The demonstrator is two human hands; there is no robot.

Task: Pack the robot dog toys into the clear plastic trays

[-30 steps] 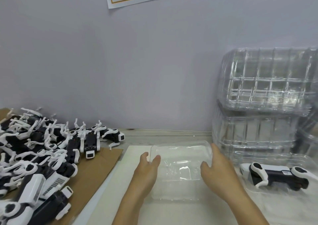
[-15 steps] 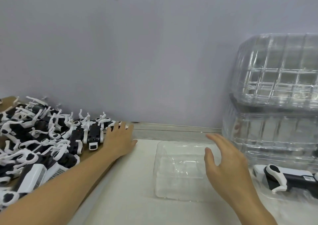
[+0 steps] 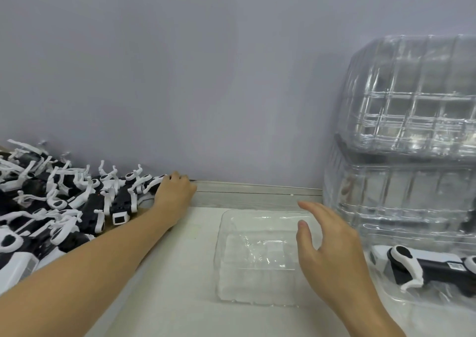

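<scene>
While the left hand lay on the near edge of the toy pile, its fingers curled over one black-and-white robot dog; whether they truly gripped it I could not tell; the forearm stretched out long across the table. I saw the right hand hovering with fingers spread and relaxed, holding nothing, over the right side of one clear tray, which lay flat; the piled toys were too tangled to count; one packed dog lay at far right, below two tall stacks of trays.
</scene>
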